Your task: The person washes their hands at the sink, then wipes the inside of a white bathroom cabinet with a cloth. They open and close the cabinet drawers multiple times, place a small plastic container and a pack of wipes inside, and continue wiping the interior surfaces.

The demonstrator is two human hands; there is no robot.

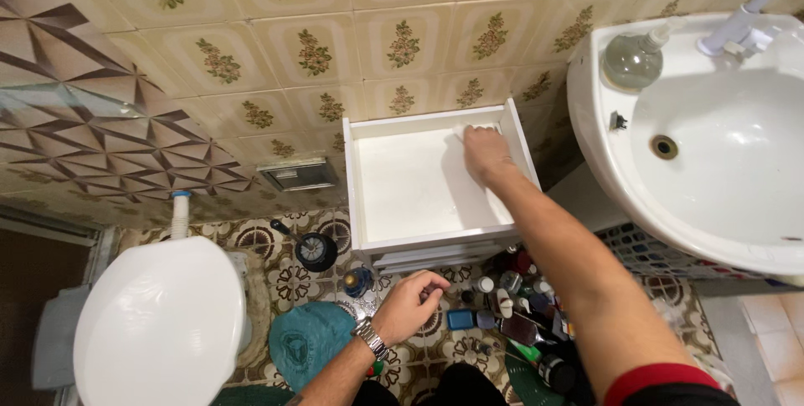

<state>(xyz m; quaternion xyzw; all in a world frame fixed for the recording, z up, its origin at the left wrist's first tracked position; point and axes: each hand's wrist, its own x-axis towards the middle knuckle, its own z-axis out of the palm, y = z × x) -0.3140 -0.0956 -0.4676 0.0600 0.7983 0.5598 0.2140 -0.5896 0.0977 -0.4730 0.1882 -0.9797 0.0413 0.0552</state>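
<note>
Head view, looking down, read from nearest to farthest. Nearest to us, our left hand (410,305), a metal watch (371,338) on its wrist, hangs over the patterned floor (293,276) with its fingers curled loosely inward; it holds nothing that we can make out. Just to the right of this hand lies a cluster of small bottles and jars (511,314), and to its left a teal bag (308,343); beyond the bag stand a small blue bottle (358,282) and a dark toilet brush holder (316,250). Well to the left of both hands sits the toilet (159,322), its white lid shut.

Farther on, our right arm, with a red sleeve edge (662,377) near the shoulder, reaches across the bottles into an open white drawer (431,243). Our right hand (487,155) lies palm down at the drawer's far right corner, its fingers flattened on a white cloth (479,129) that shows just past the fingertips, against the drawer's back wall. The drawer thus lies directly under the right hand and beyond the left hand, which stays outside its front edge.

To the right of the right arm we see the white sink (603,130), bearing a round soap dispenser (634,59). Farthest from the hands rises the flowered tile wall (352,46).
</note>
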